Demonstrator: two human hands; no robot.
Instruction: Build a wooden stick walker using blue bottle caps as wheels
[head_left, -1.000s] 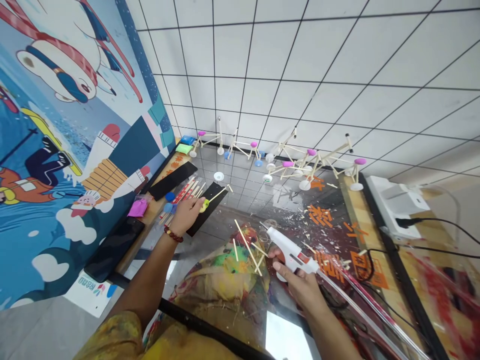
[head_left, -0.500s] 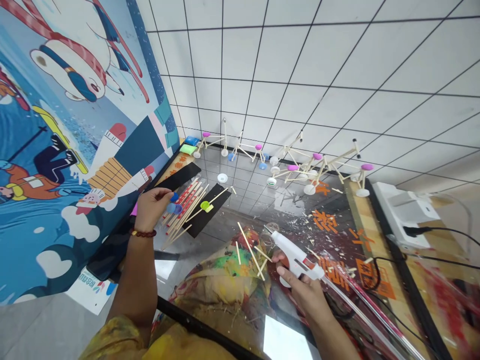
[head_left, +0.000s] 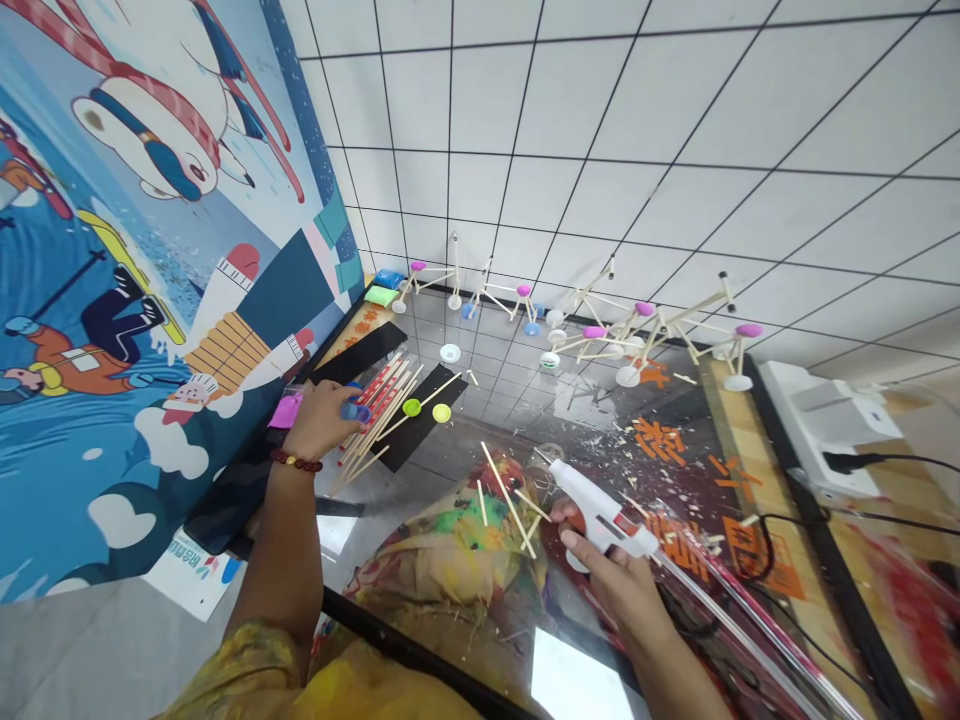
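My left hand (head_left: 322, 424), wearing a beaded bracelet (head_left: 295, 461), has its fingers closed round a blue bottle cap (head_left: 352, 410) at the left of the table. Beside those fingers lies a bundle of wooden sticks and red patterned strips (head_left: 384, 390). To the right, a green cap (head_left: 412, 407) and a yellow cap (head_left: 442, 412) sit by a black strip (head_left: 420, 425). My right hand (head_left: 611, 565) grips a white glue gun (head_left: 596, 508), its nozzle pointing up and left. A thin stick (head_left: 532, 505) by the fingers crosses others (head_left: 506, 495) over the paint-stained clothing on my lap.
Several stick frames with caps (head_left: 645, 340) stand along the tiled wall. A white cap (head_left: 450, 353) lies mid-table. Scraps (head_left: 600, 435) litter the right side, near a power strip (head_left: 821, 425) with cables. A pink packet (head_left: 285, 408) and a dark phone-like object (head_left: 217, 510) are at left.
My left hand has moved right and slightly down towards the sticks. The yellow cap now lies apart, right of the green cap. My right hand still holds the glue gun; the view has shifted slightly.
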